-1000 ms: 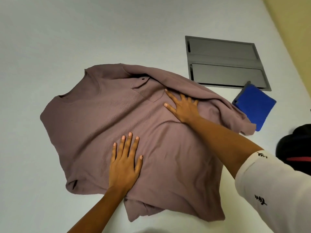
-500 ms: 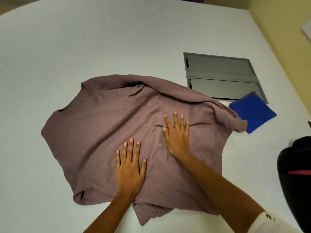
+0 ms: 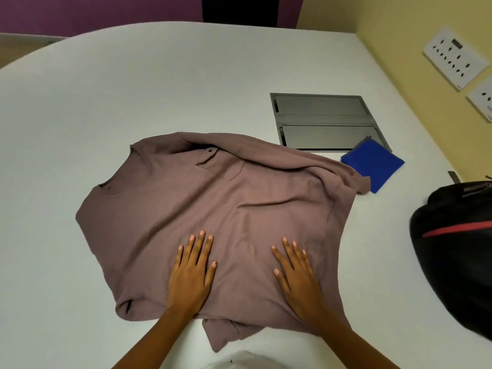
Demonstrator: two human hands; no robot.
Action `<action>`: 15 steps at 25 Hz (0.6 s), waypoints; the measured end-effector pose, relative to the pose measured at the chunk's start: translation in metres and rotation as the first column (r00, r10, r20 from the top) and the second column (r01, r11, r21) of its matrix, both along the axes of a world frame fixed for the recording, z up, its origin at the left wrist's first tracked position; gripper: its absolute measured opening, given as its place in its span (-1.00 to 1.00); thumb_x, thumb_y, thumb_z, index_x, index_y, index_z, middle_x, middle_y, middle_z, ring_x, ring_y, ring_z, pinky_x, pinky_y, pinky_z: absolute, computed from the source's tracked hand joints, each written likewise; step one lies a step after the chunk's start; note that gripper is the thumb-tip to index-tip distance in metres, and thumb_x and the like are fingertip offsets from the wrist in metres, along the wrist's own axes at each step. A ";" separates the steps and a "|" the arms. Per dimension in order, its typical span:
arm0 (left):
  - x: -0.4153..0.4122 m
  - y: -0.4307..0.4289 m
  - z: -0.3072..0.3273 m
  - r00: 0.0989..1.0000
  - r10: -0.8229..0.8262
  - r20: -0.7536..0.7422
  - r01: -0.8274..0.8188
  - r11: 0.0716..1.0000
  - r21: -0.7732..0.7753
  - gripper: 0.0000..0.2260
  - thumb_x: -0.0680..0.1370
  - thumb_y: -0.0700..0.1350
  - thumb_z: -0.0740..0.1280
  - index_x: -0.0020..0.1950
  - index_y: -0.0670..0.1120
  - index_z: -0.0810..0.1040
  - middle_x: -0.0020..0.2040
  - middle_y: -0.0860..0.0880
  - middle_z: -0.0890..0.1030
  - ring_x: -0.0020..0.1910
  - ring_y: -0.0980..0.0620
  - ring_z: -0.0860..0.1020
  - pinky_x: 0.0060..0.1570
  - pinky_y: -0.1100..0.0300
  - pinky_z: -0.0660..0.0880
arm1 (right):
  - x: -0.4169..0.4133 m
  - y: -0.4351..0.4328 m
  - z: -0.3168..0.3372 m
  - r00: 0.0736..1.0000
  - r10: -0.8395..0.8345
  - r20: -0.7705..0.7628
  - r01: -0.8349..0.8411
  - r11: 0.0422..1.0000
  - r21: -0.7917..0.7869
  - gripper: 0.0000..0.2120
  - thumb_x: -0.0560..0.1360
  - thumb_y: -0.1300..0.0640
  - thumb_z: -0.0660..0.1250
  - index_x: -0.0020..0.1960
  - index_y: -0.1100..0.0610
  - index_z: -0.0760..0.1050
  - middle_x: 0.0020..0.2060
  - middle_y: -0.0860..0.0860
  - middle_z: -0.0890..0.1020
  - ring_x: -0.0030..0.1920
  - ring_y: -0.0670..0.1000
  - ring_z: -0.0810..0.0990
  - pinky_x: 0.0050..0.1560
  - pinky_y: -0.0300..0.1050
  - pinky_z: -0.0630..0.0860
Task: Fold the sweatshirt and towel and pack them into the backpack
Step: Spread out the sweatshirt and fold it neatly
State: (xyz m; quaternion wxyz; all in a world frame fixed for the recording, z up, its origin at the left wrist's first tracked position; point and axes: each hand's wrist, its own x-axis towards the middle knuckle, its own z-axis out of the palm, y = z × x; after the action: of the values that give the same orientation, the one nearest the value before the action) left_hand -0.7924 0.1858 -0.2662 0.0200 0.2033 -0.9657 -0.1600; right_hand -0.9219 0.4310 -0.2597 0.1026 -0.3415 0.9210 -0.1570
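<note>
A mauve sweatshirt (image 3: 213, 209) lies spread on the white table (image 3: 133, 89), its neck toward the far left and one sleeve folded across the top edge. My left hand (image 3: 193, 272) presses flat on its lower middle with straight fingers. My right hand (image 3: 295, 275) lies flat on the cloth a little to the right, fingers spread. A folded blue towel (image 3: 372, 163) sits at the sweatshirt's far right corner, partly under the sleeve end. The black backpack (image 3: 458, 249) with a red stripe lies at the right edge.
A grey recessed cable hatch (image 3: 324, 121) is set into the table beyond the sweatshirt, touching the towel. White wall sockets (image 3: 455, 59) are on the yellow wall at right. The table's rounded far edge meets a purple wall.
My right hand has slid from the upper right of the sweatshirt, near the pocket, down toward me, level with my left hand. The camera has tilted up, showing more of the table.
</note>
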 end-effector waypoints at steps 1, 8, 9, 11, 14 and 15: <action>0.009 -0.003 0.001 1.000 -0.025 0.003 0.025 1.000 -0.006 -0.47 0.64 0.16 -0.10 0.55 -0.05 0.14 0.54 -0.04 0.17 0.52 -0.02 0.08 0.49 0.07 -0.10 | 0.006 0.002 0.004 0.998 0.001 0.065 0.002 0.999 -0.042 -0.39 0.57 -0.34 -0.21 0.53 -0.11 0.09 0.53 -0.11 0.06 0.54 -0.04 0.00 0.54 -0.06 -0.12; 0.072 -0.029 0.010 0.971 -0.240 0.004 0.240 0.971 -0.015 -0.44 0.62 0.24 -0.03 0.55 -0.01 0.16 0.54 0.06 0.16 0.52 0.06 0.09 0.49 0.12 -0.08 | 0.056 0.031 0.012 0.965 0.255 -0.067 -0.257 0.966 -0.023 -0.25 0.51 -0.39 0.12 0.52 0.06 0.21 0.46 -0.01 0.34 0.46 -0.03 0.26 0.46 -0.01 0.13; 0.078 -0.033 0.012 0.966 -0.260 -0.001 0.260 0.966 -0.007 -0.42 0.61 0.27 -0.02 0.54 -0.01 0.18 0.54 0.07 0.17 0.52 0.06 0.11 0.49 0.11 -0.07 | 0.056 0.034 0.008 0.957 0.246 -0.153 -0.253 0.967 -0.024 -0.31 0.52 -0.34 0.14 0.46 0.10 0.33 0.36 0.03 0.46 0.37 0.01 0.40 0.40 -0.02 0.26; 0.092 -0.038 0.014 0.953 -0.302 -0.012 0.302 0.953 -0.005 -0.37 0.57 0.32 0.04 0.53 -0.02 0.21 0.53 0.07 0.21 0.52 0.06 0.14 0.49 0.07 -0.04 | 0.057 0.033 0.005 0.927 0.224 -0.300 -0.254 0.965 -0.065 -0.52 0.52 -0.15 0.23 0.24 0.16 0.55 0.10 0.06 0.63 0.08 0.04 0.62 0.16 -0.07 0.51; 0.111 -0.044 0.016 0.952 -0.304 -0.035 0.299 0.948 -0.108 -0.33 0.51 0.34 0.11 0.50 -0.03 0.28 0.50 0.05 0.28 0.50 0.00 0.18 0.49 -0.04 -0.04 | 0.054 0.021 0.018 0.906 0.175 -0.385 -0.241 0.962 -0.128 -0.79 0.30 0.25 0.48 -0.07 0.17 0.63 -0.26 0.04 0.62 -0.32 0.02 0.61 -0.27 -0.19 0.56; 0.114 -0.046 0.018 0.961 -0.269 -0.065 0.256 0.953 -0.161 -0.38 0.53 0.30 0.09 0.46 -0.04 0.35 0.47 0.03 0.34 0.48 -0.03 0.23 0.48 -0.09 -0.02 | 0.050 0.017 0.022 0.907 0.173 -0.384 -0.245 0.959 -0.146 -0.76 0.24 0.28 0.51 -0.10 0.17 0.62 -0.30 0.03 0.60 -0.37 0.01 0.58 -0.36 -0.22 0.52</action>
State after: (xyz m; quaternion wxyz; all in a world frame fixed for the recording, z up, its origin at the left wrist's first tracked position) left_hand -0.6779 0.1397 -0.2481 0.0554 0.0640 -0.9918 -0.0961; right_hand -0.8722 0.4481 -0.2374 -0.0882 -0.4700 0.8624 -0.1659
